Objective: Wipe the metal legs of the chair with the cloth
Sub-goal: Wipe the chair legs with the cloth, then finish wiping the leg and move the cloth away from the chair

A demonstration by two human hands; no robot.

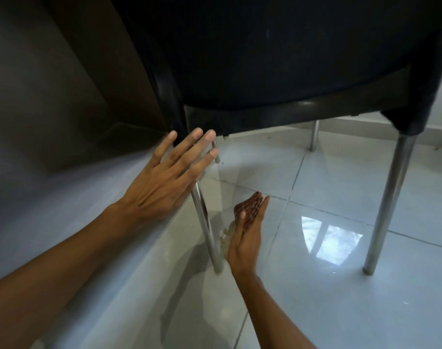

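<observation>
A black plastic chair [265, 59] stands on shiny metal legs and fills the top of the view. My left hand [164, 177] is open with its fingers spread, laid against the top of the near left leg [209, 238] just under the seat rim. My right hand [245, 243] is low down, just right of that same leg. It holds a reddish-brown patterned cloth [248, 206] pinned against the palm by the thumb. A pale part of the cloth hangs between hand and leg. The near right leg [388, 197] and a far leg [314, 134] stand untouched.
Glossy white floor tiles [315, 298] reflect a window. A dark brown panel [63, 84] rises on the left, with a pale ledge below it. A white skirting [428, 127] runs behind the chair at right.
</observation>
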